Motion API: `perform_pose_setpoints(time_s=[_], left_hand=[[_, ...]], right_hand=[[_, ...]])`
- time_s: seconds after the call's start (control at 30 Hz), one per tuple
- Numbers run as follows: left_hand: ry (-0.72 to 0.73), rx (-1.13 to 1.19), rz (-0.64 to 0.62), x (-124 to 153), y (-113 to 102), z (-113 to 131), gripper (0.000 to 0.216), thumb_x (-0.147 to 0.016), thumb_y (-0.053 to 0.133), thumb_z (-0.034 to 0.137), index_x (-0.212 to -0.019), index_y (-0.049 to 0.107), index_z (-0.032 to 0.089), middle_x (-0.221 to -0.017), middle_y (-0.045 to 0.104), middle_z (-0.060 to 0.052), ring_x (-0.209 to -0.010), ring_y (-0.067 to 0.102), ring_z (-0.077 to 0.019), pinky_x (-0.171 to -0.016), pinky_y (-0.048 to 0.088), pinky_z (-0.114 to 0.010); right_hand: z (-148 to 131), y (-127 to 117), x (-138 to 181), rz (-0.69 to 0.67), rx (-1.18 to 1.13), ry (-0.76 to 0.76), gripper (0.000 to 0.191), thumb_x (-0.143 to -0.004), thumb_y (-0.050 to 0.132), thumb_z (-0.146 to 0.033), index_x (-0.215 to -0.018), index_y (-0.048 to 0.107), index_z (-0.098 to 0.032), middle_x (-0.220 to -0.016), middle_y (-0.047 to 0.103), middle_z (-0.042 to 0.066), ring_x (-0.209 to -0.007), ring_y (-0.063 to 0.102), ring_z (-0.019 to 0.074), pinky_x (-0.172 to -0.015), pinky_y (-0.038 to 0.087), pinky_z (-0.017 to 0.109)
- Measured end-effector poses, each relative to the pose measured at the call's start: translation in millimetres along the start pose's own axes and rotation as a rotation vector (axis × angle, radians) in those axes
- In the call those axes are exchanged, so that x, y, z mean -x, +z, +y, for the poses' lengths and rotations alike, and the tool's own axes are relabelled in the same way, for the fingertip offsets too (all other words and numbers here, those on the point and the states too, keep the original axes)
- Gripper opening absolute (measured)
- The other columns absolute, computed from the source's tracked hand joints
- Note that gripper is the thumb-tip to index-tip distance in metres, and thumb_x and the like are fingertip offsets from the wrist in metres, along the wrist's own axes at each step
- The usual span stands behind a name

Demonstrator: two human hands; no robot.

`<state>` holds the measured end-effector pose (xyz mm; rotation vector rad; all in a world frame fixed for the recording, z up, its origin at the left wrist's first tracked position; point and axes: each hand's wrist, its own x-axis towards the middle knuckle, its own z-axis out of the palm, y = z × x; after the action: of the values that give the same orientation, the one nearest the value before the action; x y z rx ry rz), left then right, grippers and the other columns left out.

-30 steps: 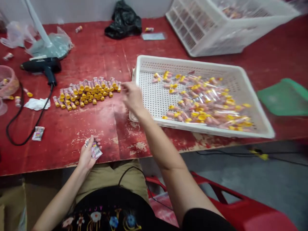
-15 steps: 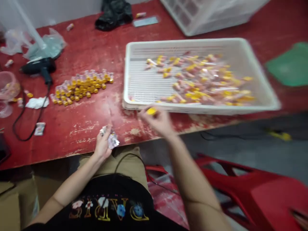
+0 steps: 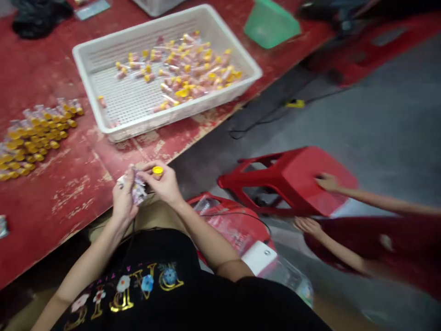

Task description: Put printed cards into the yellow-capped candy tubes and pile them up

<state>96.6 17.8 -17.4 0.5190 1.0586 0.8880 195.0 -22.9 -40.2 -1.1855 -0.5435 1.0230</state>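
My left hand point(image 3: 124, 197) is closed on a bunch of small printed plastic sleeves point(image 3: 138, 189) over my lap at the table's front edge. Beside it, my right hand point(image 3: 164, 184) grips a small tube with a yellow cap point(image 3: 157, 171); its fingertips touch the sleeves. Most of the tube is hidden by the fingers. Behind the hands, a white slotted tray point(image 3: 119, 134) holds many loose pink tubes with yellow caps point(image 3: 186, 89). To the left, rows of yellow-capped tubes point(image 3: 36, 133) lie packed together on the red table point(image 3: 79, 179).
A green basket point(image 3: 272, 25) stands past the tray's right end. On the right, another person's hands point(image 3: 327, 184) are at a red plastic stool point(image 3: 310, 179). A second red stool point(image 3: 237, 220) beside me bears clear plastic bags. A black bag point(image 3: 39, 18) lies at the back left.
My right hand has moved from the tray's front edge left to the sleeves in my left hand, bringing the yellow-capped tube. The view has swung right, showing another person and the stool.
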Motion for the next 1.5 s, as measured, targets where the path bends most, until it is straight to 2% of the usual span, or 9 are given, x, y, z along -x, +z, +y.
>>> perform_pose_setpoints(time_s=[0.27, 0.43, 0.6, 0.7, 0.83, 1.0, 1.23, 1.37, 1.5], left_hand=[[-0.205, 0.074, 0.068, -4, -1, 8, 0.047, -0.060, 0.095, 0.042, -0.069, 0.058, 0.015, -0.053, 0.060, 0.005, -0.041, 0.053, -0.0060, -0.045, 0.043, -0.018], [-0.184, 0.194, 0.112, -3, -7, 16, 0.030, -0.069, 0.091, 0.025, -0.079, 0.066, 0.011, -0.070, 0.072, -0.002, -0.059, 0.066, -0.0104, -0.065, 0.054, -0.023], [-0.101, 0.247, 0.047, 2, -12, 12, 0.033, -0.064, 0.093, 0.024, -0.082, 0.068, 0.011, -0.074, 0.073, 0.000, -0.063, 0.067, -0.0107, -0.078, 0.055, -0.027], [-0.111, 0.250, 0.061, 2, -15, 10, 0.037, -0.062, 0.095, 0.027, -0.077, 0.064, 0.012, -0.069, 0.070, 0.002, -0.060, 0.065, -0.0098, -0.076, 0.054, -0.026], [-0.206, 0.270, 0.144, -4, -23, 14, 0.039, -0.067, 0.092, 0.034, -0.075, 0.060, 0.014, -0.064, 0.066, 0.003, -0.052, 0.061, -0.0089, -0.059, 0.049, -0.023], [-0.295, 0.238, 0.146, -5, -26, 21, 0.040, -0.075, 0.086, 0.042, -0.072, 0.056, 0.015, -0.058, 0.062, 0.003, -0.043, 0.055, -0.0083, -0.046, 0.044, -0.022], [-0.295, 0.228, 0.066, 0, -24, 19, 0.042, -0.072, 0.088, 0.044, -0.074, 0.058, 0.014, -0.061, 0.064, 0.002, -0.048, 0.058, -0.0076, -0.052, 0.048, -0.020], [-0.179, 0.203, 0.064, 2, -27, 17, 0.045, -0.064, 0.093, 0.041, -0.080, 0.061, 0.014, -0.068, 0.067, 0.002, -0.056, 0.062, -0.0076, -0.061, 0.051, -0.021], [-0.109, 0.186, 0.042, 5, -31, 18, 0.048, -0.057, 0.097, 0.036, -0.083, 0.062, 0.014, -0.073, 0.068, 0.002, -0.061, 0.063, -0.0088, -0.066, 0.053, -0.023]], right_hand=[[2, -26, 16, 0.059, -0.011, -0.104, 0.035, -0.089, 0.065, -0.058, -0.107, 0.063, -0.027, -0.079, 0.056, -0.002, -0.067, 0.056, 0.0101, -0.066, 0.051, 0.024], [-9, -20, 27, 0.015, 0.048, -0.118, 0.036, -0.089, 0.066, -0.052, -0.115, 0.061, -0.028, -0.094, 0.062, 0.002, -0.068, 0.056, 0.0108, -0.060, 0.048, 0.024], [6, -2, 17, -0.025, 0.154, 0.030, 0.035, -0.077, 0.079, -0.048, -0.095, 0.066, -0.021, -0.070, 0.055, -0.004, -0.059, 0.048, 0.0087, -0.057, 0.042, 0.022], [13, 5, 13, -0.019, 0.191, 0.029, 0.035, -0.077, 0.079, -0.051, -0.081, 0.064, -0.020, -0.068, 0.054, -0.004, -0.059, 0.044, 0.0080, -0.055, 0.038, 0.022], [4, 4, 16, -0.045, -0.023, 0.065, 0.040, -0.083, 0.068, -0.060, -0.101, 0.068, -0.023, -0.082, 0.055, -0.001, -0.062, 0.045, 0.0084, -0.055, 0.040, 0.022], [-9, 3, 22, 0.000, 0.030, -0.117, 0.033, -0.087, 0.072, -0.044, -0.117, 0.068, -0.031, -0.096, 0.059, 0.002, -0.067, 0.050, 0.0087, -0.056, 0.044, 0.022], [5, 11, 32, 0.144, 0.110, -0.309, 0.029, -0.089, 0.073, -0.031, -0.118, 0.072, -0.030, -0.103, 0.068, 0.003, -0.069, 0.063, 0.0084, -0.063, 0.055, 0.023], [5, -1, 44, 0.052, 0.257, -0.353, 0.037, -0.095, 0.062, -0.028, -0.132, 0.068, -0.032, -0.124, 0.069, 0.008, -0.098, 0.071, 0.0173, -0.078, 0.063, 0.032], [1, -13, 49, -0.034, 0.513, -0.571, 0.045, -0.086, 0.073, -0.016, -0.127, 0.071, -0.034, -0.119, 0.073, 0.007, -0.108, 0.071, 0.0211, -0.089, 0.062, 0.037]])
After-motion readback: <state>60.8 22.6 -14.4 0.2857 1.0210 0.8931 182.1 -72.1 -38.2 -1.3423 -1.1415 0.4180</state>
